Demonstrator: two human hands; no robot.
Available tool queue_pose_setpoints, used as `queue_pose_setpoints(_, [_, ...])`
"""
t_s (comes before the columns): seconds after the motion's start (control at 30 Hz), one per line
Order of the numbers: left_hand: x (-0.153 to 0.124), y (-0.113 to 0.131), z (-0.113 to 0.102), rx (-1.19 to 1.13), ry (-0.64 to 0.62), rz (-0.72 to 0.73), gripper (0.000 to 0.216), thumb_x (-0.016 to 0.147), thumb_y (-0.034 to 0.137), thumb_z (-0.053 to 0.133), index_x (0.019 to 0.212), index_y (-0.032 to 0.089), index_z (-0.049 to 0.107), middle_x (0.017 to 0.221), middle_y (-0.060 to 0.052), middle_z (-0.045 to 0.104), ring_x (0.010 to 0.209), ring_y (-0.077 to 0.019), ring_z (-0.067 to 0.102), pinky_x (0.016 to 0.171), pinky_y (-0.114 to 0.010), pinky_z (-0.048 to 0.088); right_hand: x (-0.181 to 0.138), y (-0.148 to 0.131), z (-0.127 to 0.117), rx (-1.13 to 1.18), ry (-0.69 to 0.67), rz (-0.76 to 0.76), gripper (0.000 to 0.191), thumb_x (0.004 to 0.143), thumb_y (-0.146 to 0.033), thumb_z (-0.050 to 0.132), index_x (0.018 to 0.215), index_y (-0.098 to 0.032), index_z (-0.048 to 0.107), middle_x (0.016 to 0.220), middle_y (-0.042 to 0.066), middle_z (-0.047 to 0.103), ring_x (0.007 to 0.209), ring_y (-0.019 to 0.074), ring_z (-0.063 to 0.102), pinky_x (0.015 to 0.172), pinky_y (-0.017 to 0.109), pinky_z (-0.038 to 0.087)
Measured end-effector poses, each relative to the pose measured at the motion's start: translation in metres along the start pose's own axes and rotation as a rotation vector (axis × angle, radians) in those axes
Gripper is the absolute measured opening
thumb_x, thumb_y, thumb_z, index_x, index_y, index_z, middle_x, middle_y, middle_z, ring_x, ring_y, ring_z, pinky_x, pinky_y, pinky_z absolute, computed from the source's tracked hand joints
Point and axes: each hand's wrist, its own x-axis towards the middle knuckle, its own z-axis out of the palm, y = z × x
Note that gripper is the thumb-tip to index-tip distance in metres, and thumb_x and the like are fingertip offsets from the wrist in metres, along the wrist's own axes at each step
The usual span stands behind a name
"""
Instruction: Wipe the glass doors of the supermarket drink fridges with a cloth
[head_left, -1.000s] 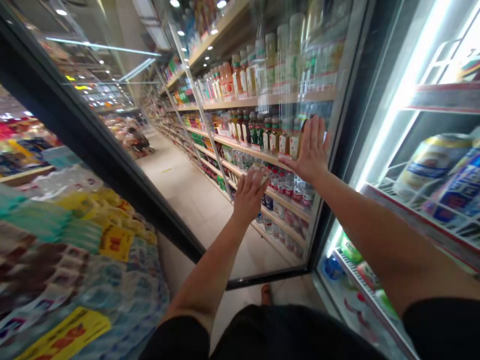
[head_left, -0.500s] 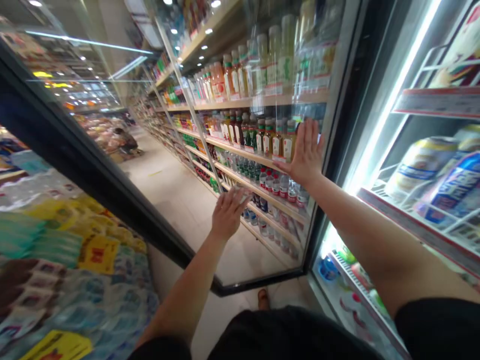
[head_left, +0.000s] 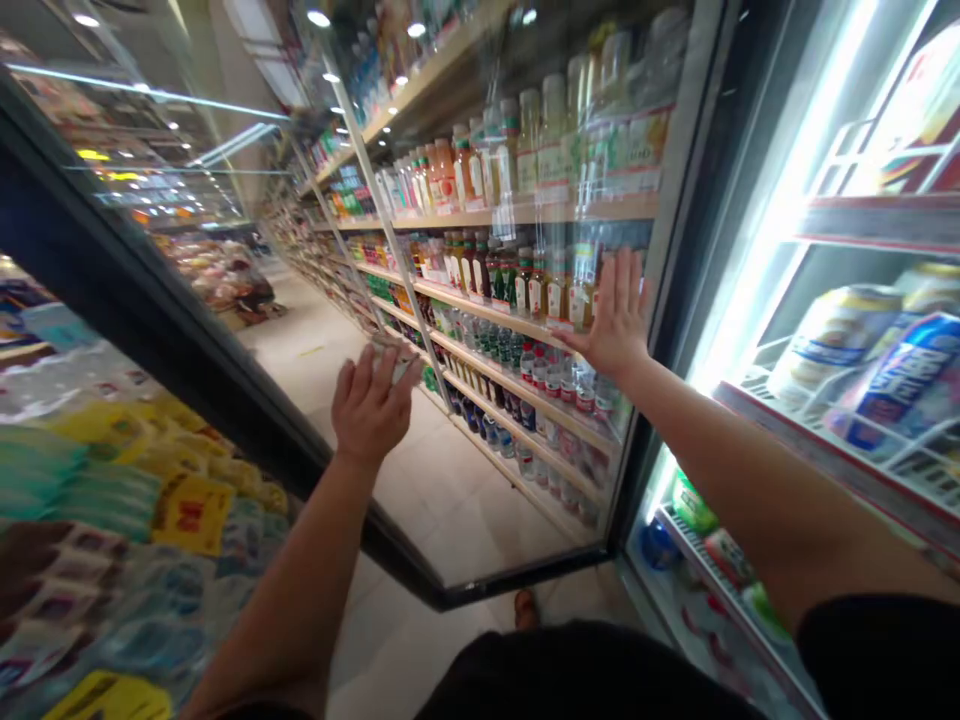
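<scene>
A glass door [head_left: 480,520] with a black frame stands ajar in front of me. My right hand [head_left: 616,318] lies against the glass near the door's right side, fingers stretched and spread, holding nothing. Further left, my left hand [head_left: 371,408] is at the glass with its fingers bent. A pale, thin, cloth-like thing [head_left: 407,362] shows at its fingertips; most of it is hidden under the fingers. Through the pane I see shelves of bottled drinks [head_left: 536,285].
At the right is a lit refrigerator with a wire shelf [head_left: 926,455] of cans [head_left: 832,335]. Plastic-wrapped drink packs [head_left: 161,600] with yellow price signs [head_left: 191,512] are stacked at lower left. An aisle floor [head_left: 300,325] runs away behind the glass.
My left hand has moved left across the glass with the pale thing at its fingers. My right hand keeps its place on the pane. The view has shifted slightly.
</scene>
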Motion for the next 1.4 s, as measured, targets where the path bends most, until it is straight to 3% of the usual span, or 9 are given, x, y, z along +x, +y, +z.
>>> queue_pose_setpoints(0.1, [0.017,-0.004,-0.011,0.075,0.203,-0.196,0.059,0.102,0.024,0.046,0.158,0.015,0.031,0.162,-0.019,0.029,0.154,-0.0319,0.016,0.124,-0.059,0.018,-0.001,0.001,0.002,0.006,0.033,-0.011,0.118,0.085,-0.087,0.032,0.157,0.003,0.008,0.164,0.028,0.005,0.155,0.0364,-0.003,0.125,0.059,0.006])
queue_pose_setpoints(0.17, [0.032,0.002,-0.013,0.072,0.223,-0.128,0.064,0.101,0.021,0.045,0.161,0.017,0.022,0.165,-0.015,0.021,0.155,-0.0304,0.007,0.124,-0.056,0.02,-0.002,0.001,0.003,0.006,0.053,-0.028,0.116,0.086,-0.085,0.032,0.157,0.003,0.007,0.164,0.028,0.005,0.156,0.0358,-0.004,0.125,0.059,0.006])
queue_pose_setpoints(0.3, [0.051,0.014,-0.012,0.037,0.068,0.229,0.065,0.097,0.024,0.054,0.158,0.028,0.032,0.159,-0.007,0.039,0.153,-0.027,0.018,0.124,-0.047,0.022,-0.004,0.003,0.004,-0.005,0.055,-0.035,0.115,0.087,-0.083,0.033,0.157,0.002,0.004,0.164,0.028,0.006,0.156,0.0356,-0.004,0.125,0.059,0.008])
queue_pose_setpoints(0.57, [0.055,0.006,-0.012,0.069,0.168,0.118,0.066,0.096,0.035,0.058,0.156,0.017,0.037,0.16,-0.016,0.033,0.152,-0.0309,0.021,0.124,-0.047,0.021,-0.005,0.003,0.003,0.01,0.061,-0.028,0.111,0.089,-0.08,0.034,0.158,-0.001,0.0,0.165,0.026,0.002,0.156,0.0343,-0.004,0.125,0.059,0.007])
queue_pose_setpoints(0.7, [0.037,0.026,-0.005,0.075,0.17,0.072,0.058,0.097,0.027,0.057,0.153,0.022,0.042,0.156,-0.012,0.041,0.153,-0.0289,0.018,0.126,-0.047,0.012,-0.004,0.002,0.002,0.035,0.037,-0.025,0.108,0.09,-0.079,0.03,0.158,-0.001,-0.003,0.164,0.027,0.002,0.155,0.0359,-0.006,0.123,0.063,0.005])
queue_pose_setpoints(0.93, [-0.019,0.052,0.004,0.056,-0.087,0.252,0.055,0.097,0.019,0.055,0.15,0.031,0.047,0.151,-0.007,0.049,0.147,-0.0199,0.035,0.127,-0.037,0.003,-0.003,-0.007,-0.006,0.075,-0.034,0.032,0.122,0.083,-0.084,0.044,0.157,0.001,-0.005,0.163,0.03,-0.003,0.155,0.0401,-0.004,0.121,0.067,0.006])
queue_pose_setpoints(1.1, [0.024,0.021,-0.021,0.047,0.127,-0.175,0.061,0.101,0.035,0.05,0.158,0.022,0.032,0.165,-0.014,0.021,0.154,-0.0302,0.012,0.125,-0.055,-0.002,-0.004,-0.01,-0.01,0.068,-0.037,0.039,0.124,0.081,-0.086,0.045,0.157,0.001,-0.003,0.164,0.028,-0.002,0.155,0.0392,-0.003,0.122,0.066,0.006])
queue_pose_setpoints(1.23, [0.044,0.034,-0.024,0.025,0.219,-0.464,0.064,0.102,0.033,0.045,0.16,0.013,0.026,0.167,-0.018,0.008,0.155,-0.0343,0.003,0.124,-0.06,0.005,-0.005,-0.007,-0.009,0.064,-0.034,0.031,0.126,0.08,-0.086,0.045,0.157,0.001,-0.005,0.164,0.028,-0.003,0.155,0.0386,-0.004,0.122,0.065,0.009])
queue_pose_setpoints(1.4, [0.023,0.037,-0.022,-0.025,-0.02,0.041,0.057,0.099,0.03,0.053,0.155,0.028,0.04,0.159,-0.009,0.037,0.152,-0.0285,0.024,0.126,-0.049,0.007,-0.005,-0.004,-0.005,0.06,-0.004,0.015,0.124,0.082,-0.083,0.046,0.157,0.003,-0.002,0.163,0.03,-0.003,0.155,0.0384,-0.005,0.123,0.064,0.008])
